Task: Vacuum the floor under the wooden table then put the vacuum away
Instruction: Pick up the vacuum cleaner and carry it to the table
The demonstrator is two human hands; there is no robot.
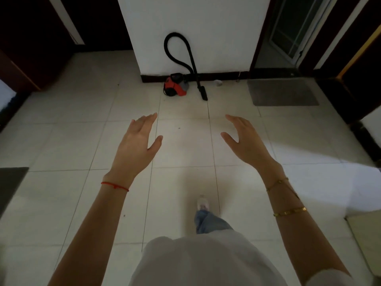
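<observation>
Pale tiled floor [86,141] fills the view, its grout lines running toward 12 o'clock, with a brighter patch of light at 3 to 4 o'clock. A white wall [193,21] rises at 12 o'clock above a dark skirting [222,76]; dark door panels stand at 10 to 11 o'clock, and a doorway [288,34] with a glazed frame opens at 1 o'clock. The person's pale top [198,263] occupies 6 o'clock; both bare forearms reach forward from it. A grey mat [283,92] lies on the floor at 2 o'clock, before the doorway; the edge of a second mat [10,182] shows at 9 o'clock. The vacuum [176,86], a red and black canister, sits on the floor at 12 o'clock against the skirting, well apart from both hands. Its black hose [174,38] loops up the wall and descends as a wand to the nozzle [203,93], which rests on the tile just beside the canister at its 3 o'clock. The left hand [137,141] is released, fingers straight and together, thumb apart, grasping nothing. The right hand [245,141] is likewise released, fingers extended, grasping nothing. One leg in jeans [208,221] ends in a light shoe [203,203] at 6 o'clock. Two gold bracelets [289,212] circle the right forearm; a red thread [114,185] circles the left wrist.
</observation>
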